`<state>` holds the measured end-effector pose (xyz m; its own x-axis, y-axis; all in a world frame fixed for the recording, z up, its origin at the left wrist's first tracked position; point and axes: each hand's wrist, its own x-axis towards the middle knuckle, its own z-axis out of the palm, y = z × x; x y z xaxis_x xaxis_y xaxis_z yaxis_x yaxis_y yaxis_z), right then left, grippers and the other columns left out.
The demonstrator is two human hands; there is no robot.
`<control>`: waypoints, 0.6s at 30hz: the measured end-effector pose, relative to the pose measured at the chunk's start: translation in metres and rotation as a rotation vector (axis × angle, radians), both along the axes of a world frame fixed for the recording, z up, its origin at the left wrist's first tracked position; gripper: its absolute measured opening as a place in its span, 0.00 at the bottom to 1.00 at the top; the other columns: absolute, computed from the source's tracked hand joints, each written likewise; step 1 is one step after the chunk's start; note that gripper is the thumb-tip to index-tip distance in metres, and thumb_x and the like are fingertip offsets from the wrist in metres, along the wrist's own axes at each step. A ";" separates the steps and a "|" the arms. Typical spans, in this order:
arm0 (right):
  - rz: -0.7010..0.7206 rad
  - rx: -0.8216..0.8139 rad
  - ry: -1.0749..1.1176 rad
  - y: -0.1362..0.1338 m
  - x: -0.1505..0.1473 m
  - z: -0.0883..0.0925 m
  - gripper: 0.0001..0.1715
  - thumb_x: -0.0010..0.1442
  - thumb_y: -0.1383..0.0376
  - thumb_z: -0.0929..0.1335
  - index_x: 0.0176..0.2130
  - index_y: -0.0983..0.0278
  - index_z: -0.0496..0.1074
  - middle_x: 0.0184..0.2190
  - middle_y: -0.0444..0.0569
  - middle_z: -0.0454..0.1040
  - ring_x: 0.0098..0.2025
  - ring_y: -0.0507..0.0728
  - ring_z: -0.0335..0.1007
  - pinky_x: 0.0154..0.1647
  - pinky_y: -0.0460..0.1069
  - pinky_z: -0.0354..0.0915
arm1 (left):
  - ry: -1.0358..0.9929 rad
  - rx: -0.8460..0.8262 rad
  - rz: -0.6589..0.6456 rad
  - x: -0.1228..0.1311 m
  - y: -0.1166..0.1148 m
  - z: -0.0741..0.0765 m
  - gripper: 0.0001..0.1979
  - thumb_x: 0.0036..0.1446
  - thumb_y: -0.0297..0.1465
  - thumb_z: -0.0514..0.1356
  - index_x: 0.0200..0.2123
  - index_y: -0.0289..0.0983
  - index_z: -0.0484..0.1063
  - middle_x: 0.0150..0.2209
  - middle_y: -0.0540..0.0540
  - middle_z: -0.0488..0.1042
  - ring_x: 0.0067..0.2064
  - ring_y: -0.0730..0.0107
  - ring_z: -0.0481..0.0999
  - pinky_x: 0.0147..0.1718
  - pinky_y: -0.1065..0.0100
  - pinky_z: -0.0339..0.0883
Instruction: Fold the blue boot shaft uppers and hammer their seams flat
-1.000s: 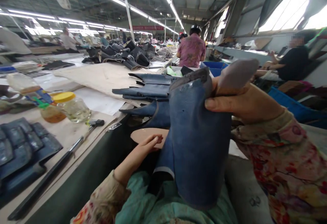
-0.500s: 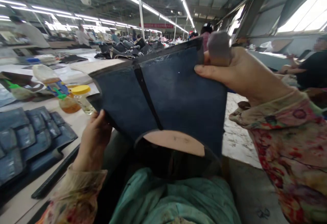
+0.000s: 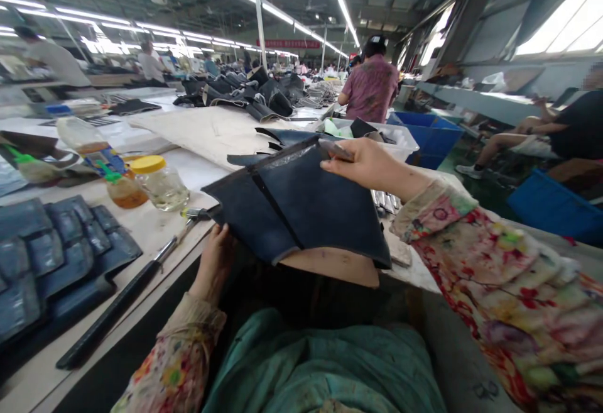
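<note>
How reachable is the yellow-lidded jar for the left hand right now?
Probably yes. The left hand grips the lower edge of the dark blue leather piece, so it must let go first. The yellow-lidded jar stands on the bench up-left of it; only a hammer lies between.

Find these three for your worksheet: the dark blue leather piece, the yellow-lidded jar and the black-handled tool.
dark blue leather piece (image 3: 320,212), head view, middle of its right panel.
yellow-lidded jar (image 3: 162,190), head view, its glass body.
black-handled tool (image 3: 117,303), head view, midway along the handle.
</note>
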<state>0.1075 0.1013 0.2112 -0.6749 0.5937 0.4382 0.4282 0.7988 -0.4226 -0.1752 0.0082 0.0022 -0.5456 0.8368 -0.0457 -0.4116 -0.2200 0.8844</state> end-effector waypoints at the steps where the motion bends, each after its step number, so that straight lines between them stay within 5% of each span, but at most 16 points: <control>1: -0.020 -0.021 -0.078 0.002 0.001 -0.005 0.13 0.56 0.61 0.65 0.25 0.65 0.64 0.19 0.39 0.58 0.24 0.49 0.55 0.26 0.46 0.49 | -0.014 -0.067 -0.068 0.004 -0.002 -0.010 0.09 0.50 0.33 0.62 0.37 0.40 0.69 0.36 0.52 0.75 0.37 0.73 0.74 0.38 0.70 0.68; 4: -0.069 -0.079 -0.311 0.007 0.009 -0.018 0.11 0.56 0.61 0.65 0.26 0.65 0.66 0.20 0.41 0.63 0.25 0.50 0.60 0.27 0.45 0.50 | -0.038 -0.213 -0.239 0.012 -0.007 -0.027 0.13 0.54 0.40 0.58 0.40 0.39 0.70 0.36 0.48 0.75 0.35 0.69 0.75 0.35 0.65 0.69; 9: -0.153 -0.083 -0.502 0.012 0.040 -0.044 0.12 0.56 0.58 0.64 0.28 0.63 0.70 0.25 0.45 0.71 0.28 0.53 0.64 0.27 0.46 0.52 | -0.019 -0.300 -0.344 0.021 -0.006 -0.026 0.21 0.57 0.48 0.50 0.46 0.42 0.69 0.44 0.47 0.74 0.42 0.68 0.75 0.40 0.64 0.69; 18: -0.193 -0.426 -0.575 -0.009 0.113 -0.150 0.14 0.56 0.57 0.65 0.28 0.62 0.73 0.26 0.49 0.73 0.29 0.56 0.67 0.29 0.47 0.56 | -0.011 -0.489 -0.457 0.060 -0.014 -0.040 0.28 0.51 0.49 0.58 0.52 0.41 0.67 0.50 0.40 0.73 0.57 0.54 0.66 0.54 0.55 0.62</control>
